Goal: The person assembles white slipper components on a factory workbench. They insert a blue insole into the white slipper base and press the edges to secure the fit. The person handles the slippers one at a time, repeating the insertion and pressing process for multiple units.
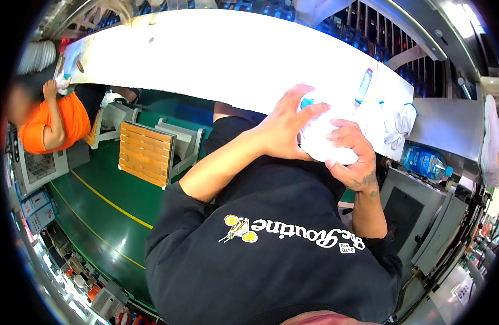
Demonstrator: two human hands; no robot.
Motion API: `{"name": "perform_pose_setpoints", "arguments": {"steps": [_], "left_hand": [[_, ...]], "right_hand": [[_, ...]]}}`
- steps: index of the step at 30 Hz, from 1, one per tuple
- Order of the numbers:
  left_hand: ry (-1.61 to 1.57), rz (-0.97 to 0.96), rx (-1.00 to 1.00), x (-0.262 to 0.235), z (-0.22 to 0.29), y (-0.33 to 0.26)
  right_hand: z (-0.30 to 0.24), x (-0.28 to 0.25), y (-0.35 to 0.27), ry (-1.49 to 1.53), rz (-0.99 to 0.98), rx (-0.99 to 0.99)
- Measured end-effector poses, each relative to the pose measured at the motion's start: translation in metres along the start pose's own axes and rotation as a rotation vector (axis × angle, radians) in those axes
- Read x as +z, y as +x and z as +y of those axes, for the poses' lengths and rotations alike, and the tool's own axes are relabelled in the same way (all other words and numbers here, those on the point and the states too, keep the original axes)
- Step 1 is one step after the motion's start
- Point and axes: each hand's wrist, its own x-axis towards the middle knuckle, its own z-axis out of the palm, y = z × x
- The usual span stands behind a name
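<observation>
Head view. Left hand and right hand both hold a white rounded item, close to the near edge of the tabletop, toward its right end. Item is overexposed; exact kind and surface detail not readable. Whether it touches the tabletop: cannot tell.

Left hand: fingers spread and curved over the item's upper left side, thumb at its lower side. Right hand: fingers bent over the right side, thumb below; item gripped between them.

Tabletop, right end: slim blue tube with a pink end, lying near the far edge; white gloves bunched against the right edge. Just beyond that edge: clear bottle, blue label and blue cap; standing or lying, cannot tell.

Tabletop, left end: small brown object near the left edge. A co-worker in an orange shirt is by the near left corner, a white piece at the hand.

Below the near edge: slatted wooden seat on a green floor marked with yellow lines.
</observation>
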Motion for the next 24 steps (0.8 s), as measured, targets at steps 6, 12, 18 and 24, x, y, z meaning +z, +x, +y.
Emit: {"name": "perform_pose_setpoints", "arguments": {"steps": [6,12,18,24], "left_hand": [[0.046,0.007,-0.037,0.044,0.003,-0.003],[0.264,0.071,-0.057,0.072,0.027,-0.003],[0.237,0.164,-0.025,0.075,0.025,-0.006],[0.189,0.243,0.021,0.069,0.022,-0.008]], "right_hand": [[-0.044,-0.010,-0.005,-0.456,0.017,0.331],[-0.025,-0.008,-0.026,-0.667,-0.012,0.459],[-0.021,-0.016,-0.036,-0.546,-0.006,0.380],[-0.024,-0.027,-0.036,-0.385,-0.005,0.354]]}}
